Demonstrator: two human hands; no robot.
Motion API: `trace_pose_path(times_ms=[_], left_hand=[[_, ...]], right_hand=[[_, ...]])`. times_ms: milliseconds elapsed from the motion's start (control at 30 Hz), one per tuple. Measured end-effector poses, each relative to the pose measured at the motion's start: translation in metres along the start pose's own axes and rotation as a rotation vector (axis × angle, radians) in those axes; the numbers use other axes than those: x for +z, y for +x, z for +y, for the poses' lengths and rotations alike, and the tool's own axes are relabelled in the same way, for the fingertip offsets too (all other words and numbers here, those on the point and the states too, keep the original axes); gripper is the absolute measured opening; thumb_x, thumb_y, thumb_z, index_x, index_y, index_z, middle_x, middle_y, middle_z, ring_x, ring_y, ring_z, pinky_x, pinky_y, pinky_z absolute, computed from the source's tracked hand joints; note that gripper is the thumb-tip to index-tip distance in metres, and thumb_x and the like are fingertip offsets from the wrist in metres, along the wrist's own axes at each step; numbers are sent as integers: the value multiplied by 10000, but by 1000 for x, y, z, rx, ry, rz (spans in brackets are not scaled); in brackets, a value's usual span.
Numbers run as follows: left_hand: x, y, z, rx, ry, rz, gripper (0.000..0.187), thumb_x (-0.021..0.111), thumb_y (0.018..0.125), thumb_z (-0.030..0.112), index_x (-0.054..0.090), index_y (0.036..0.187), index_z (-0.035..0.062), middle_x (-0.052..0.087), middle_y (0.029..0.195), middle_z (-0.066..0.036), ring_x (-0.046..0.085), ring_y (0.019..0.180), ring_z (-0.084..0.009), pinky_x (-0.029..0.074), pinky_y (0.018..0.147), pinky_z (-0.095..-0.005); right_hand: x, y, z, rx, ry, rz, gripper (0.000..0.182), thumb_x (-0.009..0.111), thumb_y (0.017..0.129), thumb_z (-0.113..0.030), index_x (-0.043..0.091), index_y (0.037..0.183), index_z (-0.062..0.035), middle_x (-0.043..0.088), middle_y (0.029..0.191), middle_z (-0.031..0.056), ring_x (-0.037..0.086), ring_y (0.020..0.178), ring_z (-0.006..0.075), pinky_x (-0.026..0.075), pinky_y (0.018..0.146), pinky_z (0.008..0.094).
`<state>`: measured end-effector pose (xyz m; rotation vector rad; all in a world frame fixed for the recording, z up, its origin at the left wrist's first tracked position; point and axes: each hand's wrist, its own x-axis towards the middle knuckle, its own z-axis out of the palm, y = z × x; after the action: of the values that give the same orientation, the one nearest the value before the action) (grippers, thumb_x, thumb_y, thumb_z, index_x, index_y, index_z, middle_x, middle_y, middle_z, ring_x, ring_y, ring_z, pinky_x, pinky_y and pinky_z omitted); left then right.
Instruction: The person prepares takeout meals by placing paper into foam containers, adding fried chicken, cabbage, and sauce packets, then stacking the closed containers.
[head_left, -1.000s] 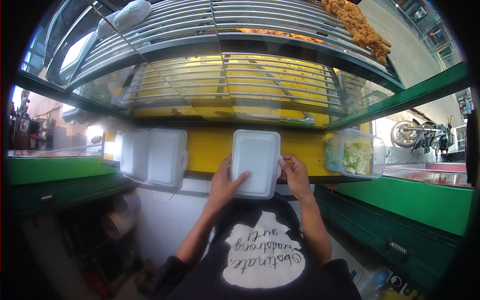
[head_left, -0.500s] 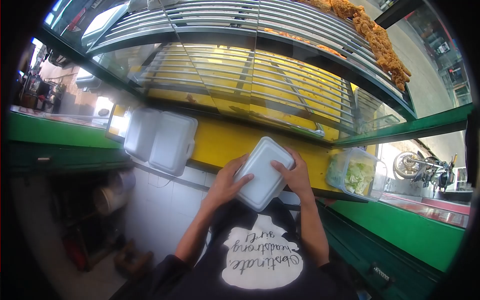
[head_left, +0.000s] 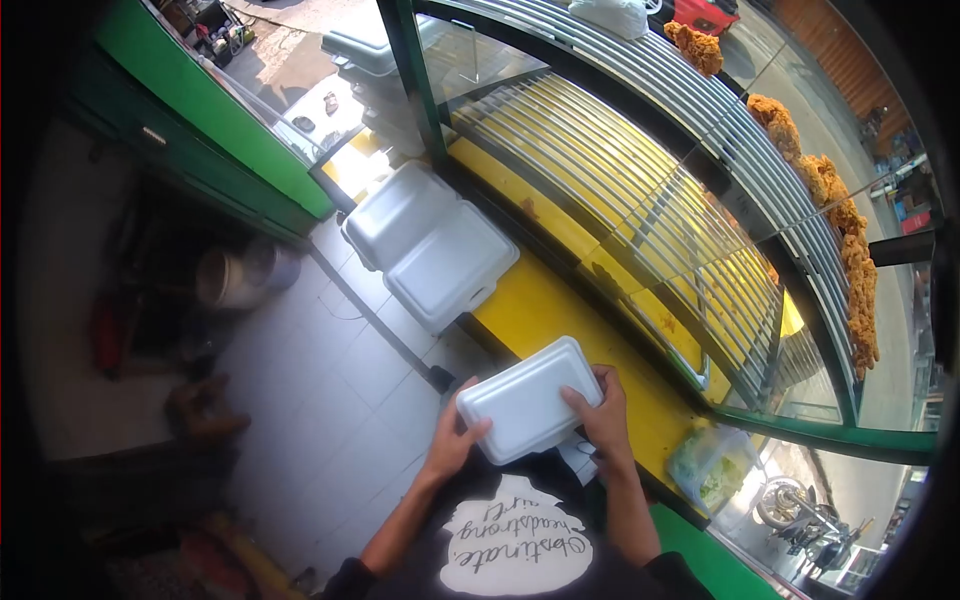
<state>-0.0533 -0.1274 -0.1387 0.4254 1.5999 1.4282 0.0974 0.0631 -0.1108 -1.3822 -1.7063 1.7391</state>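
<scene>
A closed white foam food box is held between both hands in front of my chest. My left hand grips its left end, thumb on the lid's edge. My right hand clasps the other end with the thumb pressed on top. Just beyond, an open foam box lies on the yellow counter, its two halves spread flat. To the right of my right hand stands a clear plastic tub with chopped pale green leaves in it.
A glass display case with metal racks runs along the counter, with fried chicken on its upper shelf. Stacked foam boxes stand at the far left end. Buckets sit on the floor at left; a motorcycle is outside.
My view has swung to the left, so the case and counter now run diagonally. The closed foam box has turned from upright-slanted to more sideways, with both hands still on it.
</scene>
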Motion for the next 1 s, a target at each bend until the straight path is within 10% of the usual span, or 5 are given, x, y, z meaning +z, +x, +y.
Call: trace_pose_path(times_ms=[300,833,1000], left_hand=[[-123,-7,54,165,-303,304,575,570,928,321,413,1351,-36,587,1153,-150,589,1047,-218,489,908,-330],[-314,69,130,204,-105,418,833,650,759,543,420,1347,1,569,1075,-160,576,1025,-272,502,893,-395],[-366,131,163,245,-66,355,801,649,764,513,448,1336,-10,577,1081,-157,586,1008,-260,509,866,-388]], right_hand=[[113,13,-92,-88,-83,-480,672,742,830,-348,395,1282,7,514,1182,197,610,1035,274,513,882,383],[319,66,-179,-78,-73,-454,755,657,908,-354,247,1481,-83,464,1268,265,596,1094,344,516,896,411],[348,107,-205,-465,-512,-373,656,596,943,-377,328,1477,-107,568,1203,297,562,1128,420,401,1016,498]])
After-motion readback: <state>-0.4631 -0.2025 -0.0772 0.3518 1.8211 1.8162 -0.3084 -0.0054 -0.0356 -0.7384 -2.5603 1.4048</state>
